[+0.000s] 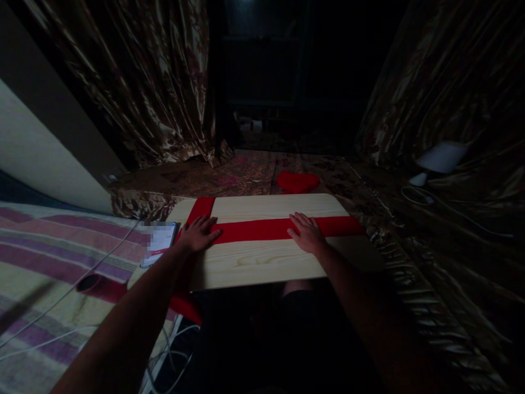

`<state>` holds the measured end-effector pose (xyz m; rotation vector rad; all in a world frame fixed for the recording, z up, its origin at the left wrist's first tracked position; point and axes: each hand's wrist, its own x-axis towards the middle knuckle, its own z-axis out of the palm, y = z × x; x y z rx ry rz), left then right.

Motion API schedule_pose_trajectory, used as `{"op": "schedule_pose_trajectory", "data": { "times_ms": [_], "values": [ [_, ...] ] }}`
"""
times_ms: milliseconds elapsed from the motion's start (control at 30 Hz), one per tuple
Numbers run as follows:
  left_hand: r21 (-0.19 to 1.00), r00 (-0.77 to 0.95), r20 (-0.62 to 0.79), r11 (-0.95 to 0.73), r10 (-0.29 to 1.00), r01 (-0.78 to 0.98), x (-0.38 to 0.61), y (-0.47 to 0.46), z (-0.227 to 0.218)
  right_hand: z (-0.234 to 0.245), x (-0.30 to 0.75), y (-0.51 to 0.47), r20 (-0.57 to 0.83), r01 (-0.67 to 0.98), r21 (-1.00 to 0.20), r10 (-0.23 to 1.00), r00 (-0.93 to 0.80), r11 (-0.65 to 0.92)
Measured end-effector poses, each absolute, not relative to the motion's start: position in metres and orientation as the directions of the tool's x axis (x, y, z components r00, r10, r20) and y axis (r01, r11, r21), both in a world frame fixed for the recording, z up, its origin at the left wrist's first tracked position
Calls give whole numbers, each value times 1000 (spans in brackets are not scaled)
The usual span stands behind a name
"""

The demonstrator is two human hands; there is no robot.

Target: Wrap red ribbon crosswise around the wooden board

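A long red cloth strip (254, 230) lies across a pale wooden board (262, 262) in front of me. Another red stretch (200, 208) runs from the board's far left corner toward me and hangs off the near left edge. My left hand (197, 234) rests flat on the cloth where the two stretches meet, fingers spread. Farther right, my right hand (307, 234) lies flat on the strip, fingers extended. A small folded red cloth (297, 181) sits on the patterned surface beyond the board.
A phone (161, 241) lies at the board's left edge on a striped blanket (49, 257) with white cables. Shiny patterned curtains hang at left (135, 82) and right. A white lamp-like object (441, 157) with a cord sits at right. The room is dark.
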<state>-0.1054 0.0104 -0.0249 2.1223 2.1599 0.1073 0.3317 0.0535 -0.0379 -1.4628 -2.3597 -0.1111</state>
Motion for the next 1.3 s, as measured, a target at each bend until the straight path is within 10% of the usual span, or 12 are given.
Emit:
{"op": "schedule_pose_trajectory", "data": {
  "times_ms": [300, 767, 1300],
  "values": [
    [1, 351, 151, -355, 924, 935, -95, -22, 6, -32, 336, 38, 459, 834, -125, 776, -432, 538],
    [-24, 271, 70, -270, 960, 963, -86, -30, 6, -7, 345, 40, 126, 593, 340, 589, -798, 730],
    [-16, 260, 57, -260, 964, 966, -86, -31, 4, -3, 341, 42, 120, 467, 437, 465, -877, 769]
  ]
}}
